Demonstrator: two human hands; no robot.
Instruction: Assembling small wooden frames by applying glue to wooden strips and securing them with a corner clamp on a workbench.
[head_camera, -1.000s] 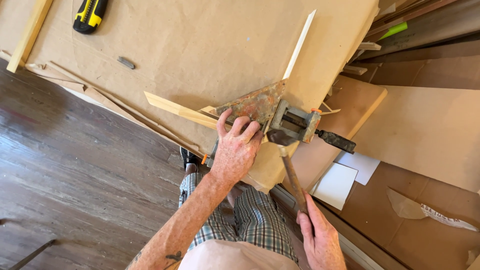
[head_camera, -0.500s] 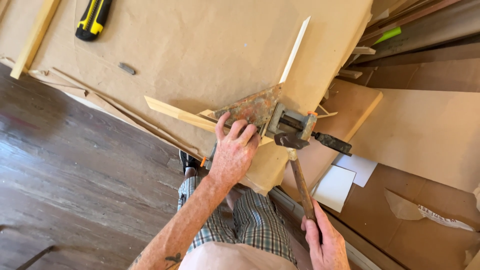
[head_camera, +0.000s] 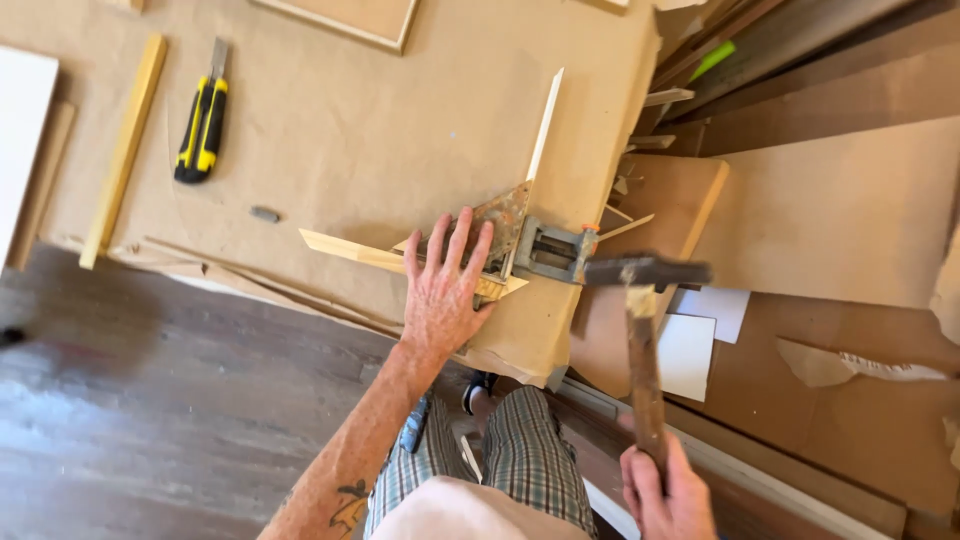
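My left hand (head_camera: 445, 285) lies flat, fingers spread, on a rusty corner clamp (head_camera: 520, 240) at the edge of a paper-covered table (head_camera: 380, 130). The clamp holds two light wooden strips (head_camera: 545, 125) at a right angle; the second strip (head_camera: 345, 250) runs left under my hand. My right hand (head_camera: 665, 490) grips the wooden handle of a hammer (head_camera: 645, 330), whose dark head hovers just right of the clamp's screw end.
A yellow-and-black utility knife (head_camera: 202, 125) and a yellow wooden stick (head_camera: 125, 150) lie at the table's left. A framed panel (head_camera: 350, 20) sits at the far edge. Boards and cardboard sheets (head_camera: 830, 200) are stacked on the right, with white sheets (head_camera: 690, 350) below. Dark wood floor (head_camera: 150, 400) lies at lower left.
My right hand has raised the hammer, bringing its head up beside the clamp's end. My left hand stays pressed on the clamp. The view has shifted slightly downward.
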